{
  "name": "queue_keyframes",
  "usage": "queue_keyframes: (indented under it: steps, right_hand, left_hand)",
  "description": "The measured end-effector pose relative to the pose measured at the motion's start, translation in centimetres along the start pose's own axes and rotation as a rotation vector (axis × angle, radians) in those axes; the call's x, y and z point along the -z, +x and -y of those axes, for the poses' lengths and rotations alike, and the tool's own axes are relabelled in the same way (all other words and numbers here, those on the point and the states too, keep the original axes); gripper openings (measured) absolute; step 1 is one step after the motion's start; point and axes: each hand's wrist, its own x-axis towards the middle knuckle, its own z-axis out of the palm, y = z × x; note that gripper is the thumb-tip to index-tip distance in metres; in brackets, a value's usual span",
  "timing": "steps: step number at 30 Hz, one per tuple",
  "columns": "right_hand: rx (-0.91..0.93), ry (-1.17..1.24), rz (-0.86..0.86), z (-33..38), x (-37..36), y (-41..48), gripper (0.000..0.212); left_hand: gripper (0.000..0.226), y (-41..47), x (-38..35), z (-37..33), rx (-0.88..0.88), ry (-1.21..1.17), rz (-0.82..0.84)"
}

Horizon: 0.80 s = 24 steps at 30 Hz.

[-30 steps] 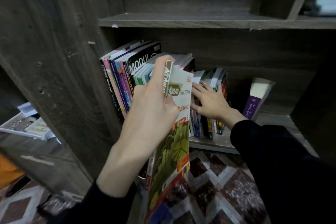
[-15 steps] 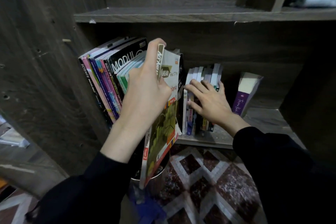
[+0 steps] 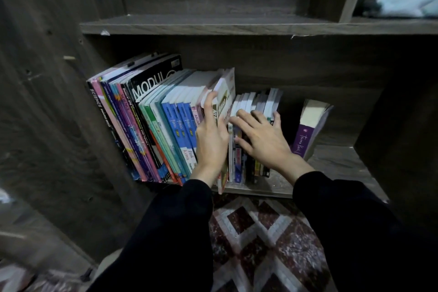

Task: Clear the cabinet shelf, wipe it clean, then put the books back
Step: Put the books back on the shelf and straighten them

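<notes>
The lower cabinet shelf (image 3: 336, 161) holds a leaning row of tall workbooks (image 3: 142, 121) on the left. A group of small books (image 3: 256, 99) stands in the middle. My left hand (image 3: 211, 135) grips a green and white workbook (image 3: 227, 99), which is upright in the gap between the two groups with its bottom corner over the shelf's front edge. My right hand (image 3: 263, 135) lies spread over the spines and tops of the small books, pressing them rightward. A purple paperback (image 3: 305, 135) leans alone further right.
The upper shelf (image 3: 213, 25) is bare in its left bay, and a pale folded cloth (image 3: 407, 2) lies in its right bay. The cabinet's side panel (image 3: 47, 102) rises at left. Patterned floor tiles (image 3: 260, 232) lie below.
My left hand has carried the green and white workbook up from over the floor and into the gap on the shelf. My right hand stayed on the small books.
</notes>
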Motion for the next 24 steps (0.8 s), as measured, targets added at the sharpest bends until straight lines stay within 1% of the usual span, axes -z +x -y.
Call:
queue_keyframes:
  steps: [3,4,6,9,11,13,17,20,24]
  right_hand:
    - [0.000,0.011,-0.003,0.4,-0.2,0.5,0.050]
    - [-0.001,0.007,0.002,0.5,-0.3,0.6,0.050]
    - [-0.003,-0.001,0.011,0.6,-0.3,0.7,0.050]
    - [-0.002,0.011,0.039,0.9,0.0,0.9,0.052]
    - [0.000,0.017,0.055,1.0,0.2,1.0,0.052]
    - [0.004,0.013,0.069,1.1,0.2,1.2,0.052]
    - [0.009,0.016,0.094,1.2,0.0,1.6,0.053]
    - [0.015,0.024,0.099,1.5,-0.2,1.9,0.054]
    - [0.010,0.032,0.100,1.8,-0.3,2.3,0.054]
  left_hand:
    - [0.053,-0.4,-0.4,1.1,0.069,0.022,-0.003]
    - [0.051,-0.6,-0.3,1.4,0.078,0.081,0.011]
    - [0.049,-0.7,-0.3,1.3,0.071,0.272,0.070]
    - [0.053,-0.4,0.2,-0.1,0.039,0.490,0.146]
    - [0.061,-0.4,1.3,-0.7,0.005,0.613,0.158]
    - [0.074,-0.1,2.5,-0.5,-0.080,0.769,0.160]
    - [0.106,1.9,4.1,0.4,-0.230,1.002,0.347]
    - [0.112,2.8,4.4,0.9,-0.266,1.044,0.371]
    - [0.113,3.6,4.1,1.5,-0.196,1.076,0.361]
